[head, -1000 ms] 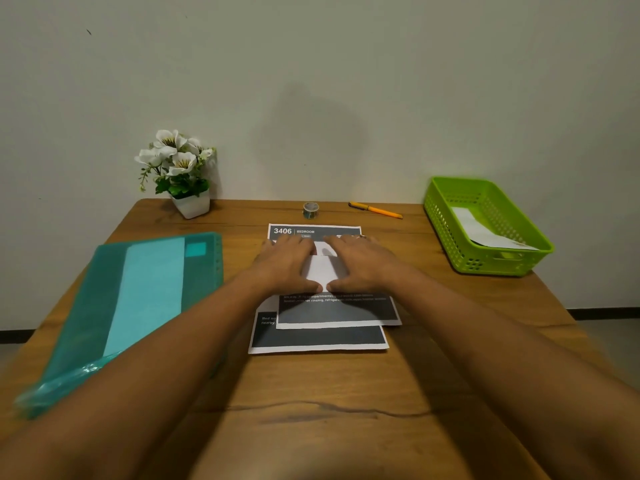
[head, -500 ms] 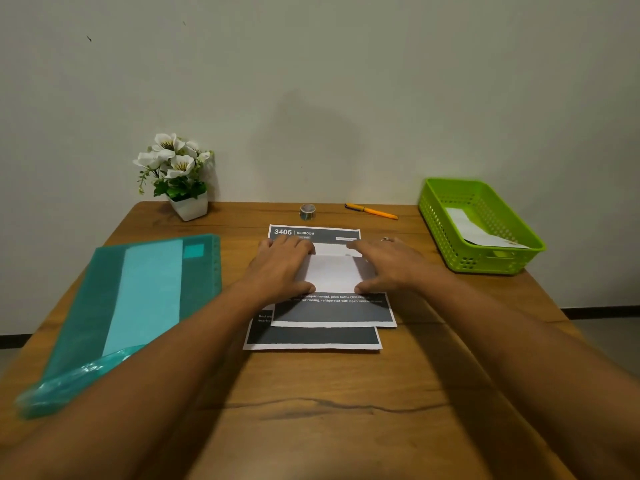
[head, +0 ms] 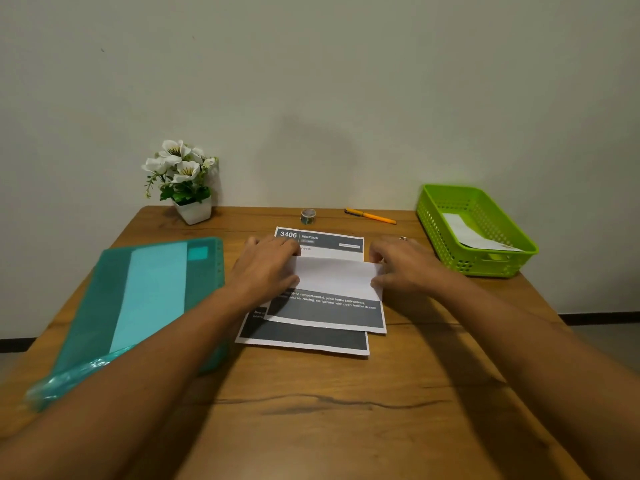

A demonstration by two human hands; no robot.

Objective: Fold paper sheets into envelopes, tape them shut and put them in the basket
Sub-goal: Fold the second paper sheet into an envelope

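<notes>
Both hands have slid apart since the earlier frames, from the middle of the folded flap out to its two ends. At mid-frame the left hand [head: 266,271] lies flat on the flap's left end with fingers together, pressing down; the right hand [head: 403,268] holds the right end, thumb and fingers apparently pinching the edge. The top sheet [head: 329,296], its white back folded down over the print, lies on a second printed sheet [head: 304,337] on the table [head: 329,410], with a teal folder [head: 152,299] at the left of the frame. I judge this envelope is at an early fold: side folds, taping and dropping it in are all left. Farther back, toward upper centre, the tape roll [head: 308,216] and an orange pen [head: 370,215] sit untouched, a flower pot [head: 188,192] to their left. At right, the green basket [head: 485,261] already holds one white folded piece [head: 474,233], probably a finished envelope.
</notes>
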